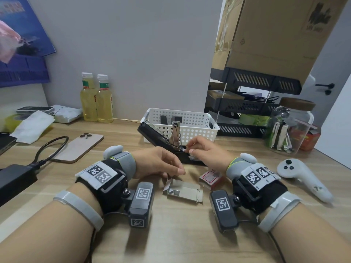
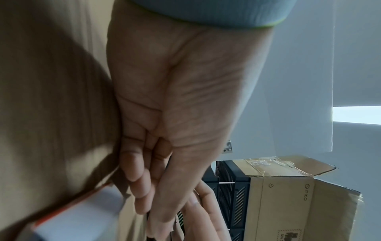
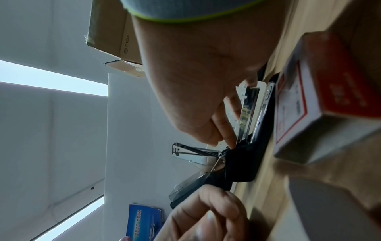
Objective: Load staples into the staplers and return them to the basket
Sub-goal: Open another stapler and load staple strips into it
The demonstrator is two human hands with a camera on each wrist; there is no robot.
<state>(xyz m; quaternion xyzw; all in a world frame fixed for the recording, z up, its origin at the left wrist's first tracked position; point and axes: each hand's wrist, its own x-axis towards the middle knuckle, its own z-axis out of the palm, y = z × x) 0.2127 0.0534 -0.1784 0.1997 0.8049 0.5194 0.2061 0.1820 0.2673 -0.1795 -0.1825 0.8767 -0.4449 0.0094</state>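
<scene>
A black stapler (image 1: pixel 182 156) (image 3: pixel 239 163) lies open on the wooden table, with its lid (image 1: pixel 151 134) flipped back to the left and the metal pusher arm (image 1: pixel 175 133) upright. My right hand (image 1: pixel 188 148) (image 3: pixel 226 141) pinches a staple strip (image 3: pixel 246 112) at the rear of the magazine channel. My left hand (image 1: pixel 179 170) (image 2: pixel 152 203) sits just in front of the stapler base, fingers curled, thumb against index, nothing seen in it. An opened staple tray (image 1: pixel 187 190) and its red-and-white box (image 1: pixel 210 177) (image 3: pixel 309 106) lie near me. Behind stands the white basket (image 1: pixel 197 128), holding two black staplers (image 1: pixel 164 119).
A phone (image 1: pixel 79 147) and a black charger with cable (image 1: pixel 17 177) lie at the left. A white controller (image 1: pixel 302 179) and a glass jar (image 1: pixel 288 128) are at the right. Two bottles (image 1: pixel 96 97) and a black shelf rack (image 1: pixel 247 107) stand at the back.
</scene>
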